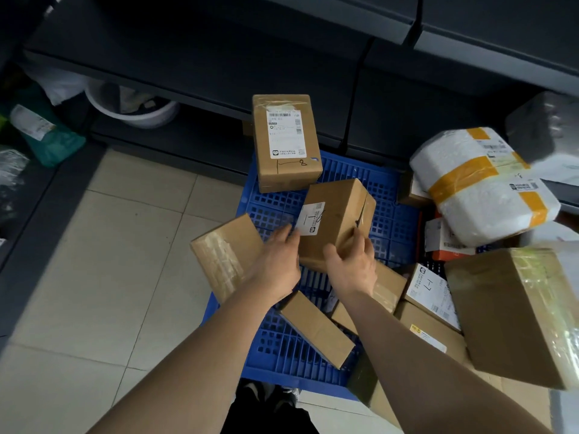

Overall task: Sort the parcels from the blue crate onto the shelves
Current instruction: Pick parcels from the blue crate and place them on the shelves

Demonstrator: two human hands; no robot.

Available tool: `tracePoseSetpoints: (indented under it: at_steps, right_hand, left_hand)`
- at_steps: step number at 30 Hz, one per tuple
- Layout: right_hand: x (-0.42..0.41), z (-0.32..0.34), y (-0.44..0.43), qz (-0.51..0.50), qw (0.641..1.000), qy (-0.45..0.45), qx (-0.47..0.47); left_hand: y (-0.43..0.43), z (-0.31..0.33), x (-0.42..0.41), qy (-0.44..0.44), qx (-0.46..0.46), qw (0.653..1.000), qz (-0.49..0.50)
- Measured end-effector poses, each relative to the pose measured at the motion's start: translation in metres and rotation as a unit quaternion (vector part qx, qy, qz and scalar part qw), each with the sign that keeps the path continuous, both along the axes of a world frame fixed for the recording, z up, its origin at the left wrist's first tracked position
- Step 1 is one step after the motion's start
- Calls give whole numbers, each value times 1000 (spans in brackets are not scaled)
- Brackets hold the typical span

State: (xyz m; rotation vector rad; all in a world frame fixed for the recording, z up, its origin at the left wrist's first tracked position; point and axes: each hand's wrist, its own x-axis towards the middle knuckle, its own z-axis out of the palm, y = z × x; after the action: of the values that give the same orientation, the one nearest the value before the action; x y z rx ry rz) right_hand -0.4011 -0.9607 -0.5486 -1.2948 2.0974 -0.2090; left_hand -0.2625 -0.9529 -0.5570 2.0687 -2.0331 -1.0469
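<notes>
Two hands meet the tilted cardboard box (336, 214) over the blue crate (391, 195): right hand (352, 267) curled round its near end, left hand (277, 261) flat against the labelled side, its long axis pointing toward the shelves (188, 89).

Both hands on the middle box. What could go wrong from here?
1. The box is tilted and held only at its near end by left hand and right hand; it might slip.
2. Lifting it could clip the upright box just behind, at the crate edge.
3. White parcel perches atop the right pile; a bump may topple it.
</notes>
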Motion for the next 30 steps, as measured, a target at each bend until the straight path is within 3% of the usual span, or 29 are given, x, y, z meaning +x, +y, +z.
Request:
tracePoseSetpoints:
  at_steps: [6, 9, 14, 22, 25, 30]
  right_hand:
    - [-9, -7, 2, -43, 996, -74, -25]
    - [-13, -4, 3, -81, 989, -113, -40]
    - [-22, 11, 13, -94, 985, -114, -89]
    - [-23, 56, 49, -91, 964, -162, -192]
    - [-20, 75, 65, -59, 952, -204, -219]
    - [-6, 117, 94, 44, 939, -241, -242]
  left_hand:
    - [-42, -4, -29, 106, 182, 970, 126]
    - [-45, -5, -30, 154, 185, 951, 192]
    - [-24, 5, -36, 188, 165, 946, 207]
    - [28, 59, -43, 279, 61, 917, 280]
    - [55, 89, -39, 286, 4, 906, 313]
    - [115, 134, -30, 282, -132, 858, 409]
